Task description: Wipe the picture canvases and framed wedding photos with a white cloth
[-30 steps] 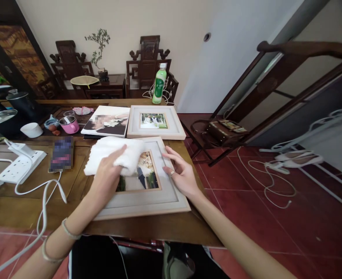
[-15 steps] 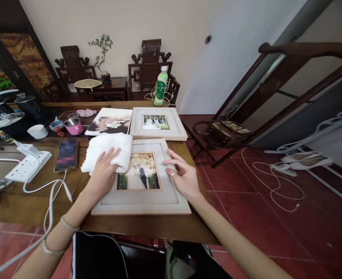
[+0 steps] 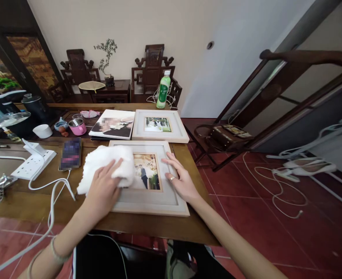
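A light wooden picture frame (image 3: 147,203) with a wedding photo lies flat near the front edge of the table. Over its left part is a folded white towel (image 3: 97,161), which hangs past the frame's left side. My left hand (image 3: 105,192) presses on the towel with bent fingers gripping its folds, covering the left part of the photo. My right hand (image 3: 181,178), a ring on one finger, rests on the frame's right side. Its fingers are stretched out and apart. A second framed photo (image 3: 136,133) lies just behind the first.
Left of the second frame is a photo album (image 3: 113,133). A green bottle (image 3: 163,91) stands at the back. A phone (image 3: 70,154), a power strip (image 3: 33,164), a pink mug (image 3: 79,128) and a white cup (image 3: 42,131) occupy the left. White cables run past my left arm.
My left hand has moved toward me with the towel, now lower over the photo's left part. My right hand stays at the frame's right side. The view has shifted slightly.
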The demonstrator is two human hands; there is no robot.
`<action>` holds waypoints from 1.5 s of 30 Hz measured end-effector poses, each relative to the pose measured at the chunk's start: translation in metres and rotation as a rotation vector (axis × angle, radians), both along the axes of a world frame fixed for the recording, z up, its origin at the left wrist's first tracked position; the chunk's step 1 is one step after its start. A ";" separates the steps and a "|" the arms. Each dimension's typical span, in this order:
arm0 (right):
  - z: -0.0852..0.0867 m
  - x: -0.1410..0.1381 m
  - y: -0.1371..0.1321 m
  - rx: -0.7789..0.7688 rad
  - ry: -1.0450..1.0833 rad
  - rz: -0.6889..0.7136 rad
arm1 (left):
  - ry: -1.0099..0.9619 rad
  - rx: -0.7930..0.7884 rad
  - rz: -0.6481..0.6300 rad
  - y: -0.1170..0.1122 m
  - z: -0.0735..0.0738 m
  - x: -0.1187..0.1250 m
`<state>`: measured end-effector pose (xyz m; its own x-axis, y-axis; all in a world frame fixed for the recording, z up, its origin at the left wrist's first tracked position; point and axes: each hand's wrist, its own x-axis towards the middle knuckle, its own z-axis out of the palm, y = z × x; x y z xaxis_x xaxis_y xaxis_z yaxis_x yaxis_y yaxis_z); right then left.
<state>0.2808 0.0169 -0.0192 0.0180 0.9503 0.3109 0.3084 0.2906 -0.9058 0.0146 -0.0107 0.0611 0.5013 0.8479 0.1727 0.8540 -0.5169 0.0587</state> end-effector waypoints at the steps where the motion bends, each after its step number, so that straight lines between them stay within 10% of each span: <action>1: -0.001 0.000 0.000 0.019 -0.009 0.014 | -0.006 0.014 0.025 0.015 0.001 -0.001; 6: 0.001 0.003 0.000 0.108 -0.053 0.120 | 0.028 0.091 0.078 0.077 0.000 0.000; 10: 0.003 0.004 0.001 0.077 -0.048 0.123 | 0.148 0.032 -0.021 0.085 -0.006 0.002; 24: 0.003 0.003 0.001 -0.005 -0.021 0.066 | 0.067 -0.214 -0.164 -0.055 0.012 -0.007; 37: 0.001 0.006 0.002 -0.007 -0.058 0.097 | 0.054 0.108 -0.114 0.097 -0.009 0.006; 45: 0.005 0.003 -0.001 -0.010 -0.030 0.039 | 0.219 -0.087 -0.172 0.049 -0.003 0.012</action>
<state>0.2836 0.0160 -0.0144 -0.0283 0.9532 0.3009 0.3238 0.2936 -0.8994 0.0270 0.0386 0.0586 0.6564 0.7540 -0.0255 0.7514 -0.6564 -0.0673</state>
